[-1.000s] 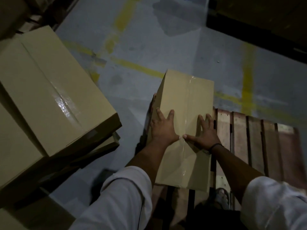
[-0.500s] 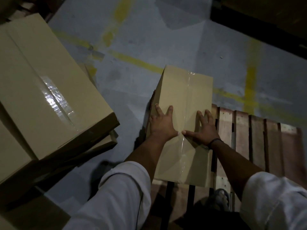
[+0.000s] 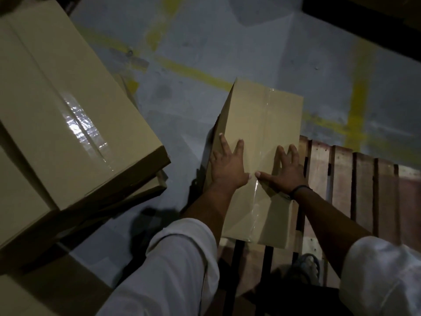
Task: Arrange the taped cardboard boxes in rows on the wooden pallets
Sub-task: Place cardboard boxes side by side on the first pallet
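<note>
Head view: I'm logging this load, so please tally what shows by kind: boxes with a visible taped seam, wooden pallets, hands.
boxes with a taped seam showing: 2, the box under the hands and the top box of the left stack; the rest of that stack is too hidden to count
wooden pallet: 1
hands: 2, left hand and right hand, both flat on the box
total: 5

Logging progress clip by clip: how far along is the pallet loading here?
Done: one taped box sits at the left end of the wooden pallet. In hand: left hand and right hand press flat on its top, apparently squaring it. Left: the pallet's other slats show bare, and the stacked boxes at left stand off this pallet.
</note>
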